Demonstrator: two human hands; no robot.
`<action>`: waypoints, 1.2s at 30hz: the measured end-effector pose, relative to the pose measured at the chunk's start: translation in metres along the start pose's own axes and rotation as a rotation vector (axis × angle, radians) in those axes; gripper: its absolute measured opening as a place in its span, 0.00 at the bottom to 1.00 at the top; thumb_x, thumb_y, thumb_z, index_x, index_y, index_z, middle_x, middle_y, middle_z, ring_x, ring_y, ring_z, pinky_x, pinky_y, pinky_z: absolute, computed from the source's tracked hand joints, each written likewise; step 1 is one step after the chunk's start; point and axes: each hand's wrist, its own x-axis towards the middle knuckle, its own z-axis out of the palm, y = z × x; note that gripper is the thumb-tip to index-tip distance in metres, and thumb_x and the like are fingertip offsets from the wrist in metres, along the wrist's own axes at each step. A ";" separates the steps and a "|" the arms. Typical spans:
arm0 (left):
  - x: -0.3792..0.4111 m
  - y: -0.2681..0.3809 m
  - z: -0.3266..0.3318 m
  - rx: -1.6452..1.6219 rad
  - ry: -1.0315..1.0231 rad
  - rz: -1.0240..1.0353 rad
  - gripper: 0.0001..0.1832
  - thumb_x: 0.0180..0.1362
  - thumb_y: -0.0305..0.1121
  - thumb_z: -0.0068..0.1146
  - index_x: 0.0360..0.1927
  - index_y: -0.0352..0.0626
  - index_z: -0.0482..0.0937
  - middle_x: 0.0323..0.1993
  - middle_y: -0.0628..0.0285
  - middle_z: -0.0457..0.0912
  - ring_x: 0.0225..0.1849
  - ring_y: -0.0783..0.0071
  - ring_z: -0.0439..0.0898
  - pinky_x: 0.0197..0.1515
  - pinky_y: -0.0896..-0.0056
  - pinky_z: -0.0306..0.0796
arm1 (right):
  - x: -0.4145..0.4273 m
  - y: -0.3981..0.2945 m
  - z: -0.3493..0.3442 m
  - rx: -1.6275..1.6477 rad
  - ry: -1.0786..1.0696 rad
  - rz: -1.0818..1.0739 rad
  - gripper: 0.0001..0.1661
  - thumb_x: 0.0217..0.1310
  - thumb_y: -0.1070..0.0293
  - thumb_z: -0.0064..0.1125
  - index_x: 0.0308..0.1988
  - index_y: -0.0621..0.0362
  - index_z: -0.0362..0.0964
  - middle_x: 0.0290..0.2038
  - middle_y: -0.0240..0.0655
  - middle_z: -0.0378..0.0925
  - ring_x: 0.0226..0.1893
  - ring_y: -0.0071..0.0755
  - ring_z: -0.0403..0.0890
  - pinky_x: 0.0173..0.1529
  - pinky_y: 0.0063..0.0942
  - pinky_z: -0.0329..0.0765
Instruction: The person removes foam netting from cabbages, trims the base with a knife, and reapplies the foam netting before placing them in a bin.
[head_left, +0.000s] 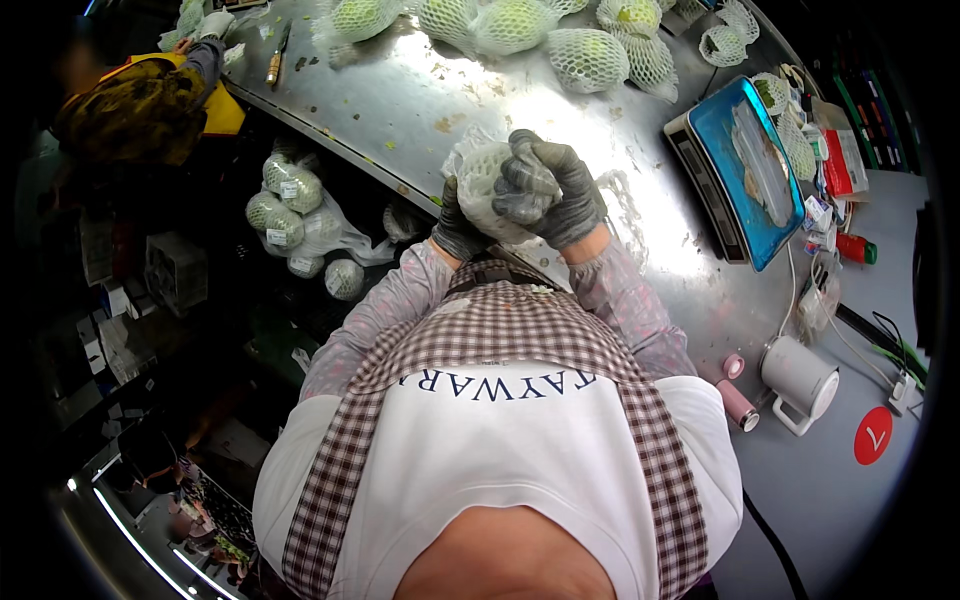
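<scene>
Close before my apron, a pale green round vegetable or fruit in a white foam net (480, 180) sits between my hands, with clear plastic wrapped about it. My left hand (459, 225), in a dark grey glove, cups its near left side. From the right, my right hand (551, 187), gloved alike, is clenched on a bunch of the clear plastic against it. Both hands are above the near edge of a metal table (360, 124). Palm and fingertips of the left hand are mostly hidden.
Several netted pieces (589, 60) line the table's far side. A knife (278, 56) lies far left; a blue-topped scale (750, 172) stands right. Bagged, labelled pieces (289, 199) sit low left. Nearer right are an electric kettle (799, 382) and a pink flask (736, 405). Another person (139, 105) works far left.
</scene>
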 end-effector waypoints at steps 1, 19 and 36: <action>0.001 -0.005 -0.003 0.047 -0.002 0.018 0.51 0.46 0.72 0.40 0.65 0.46 0.47 0.62 0.49 0.55 0.61 0.53 0.59 0.62 0.50 0.56 | -0.001 0.002 -0.001 -0.154 0.046 -0.067 0.09 0.59 0.63 0.46 0.31 0.57 0.65 0.14 0.24 0.63 0.11 0.19 0.58 0.19 0.19 0.61; -0.019 -0.017 -0.042 -4.396 -0.619 -0.805 0.40 0.52 0.61 0.42 0.64 0.52 0.52 0.63 0.60 0.56 0.63 0.62 0.58 0.63 0.55 0.55 | -0.030 -0.010 -0.010 -0.597 0.185 -0.048 0.19 0.55 0.64 0.53 0.46 0.62 0.70 0.37 0.34 0.76 0.38 0.26 0.74 0.49 0.26 0.70; -0.019 0.016 -0.050 -3.530 -0.974 -0.907 0.34 0.58 0.58 0.39 0.61 0.46 0.57 0.62 0.55 0.57 0.61 0.60 0.59 0.62 0.51 0.58 | -0.045 -0.016 -0.086 0.307 0.198 -0.136 0.19 0.63 0.61 0.42 0.17 0.44 0.56 0.09 0.18 0.50 0.06 0.19 0.51 0.21 0.25 0.59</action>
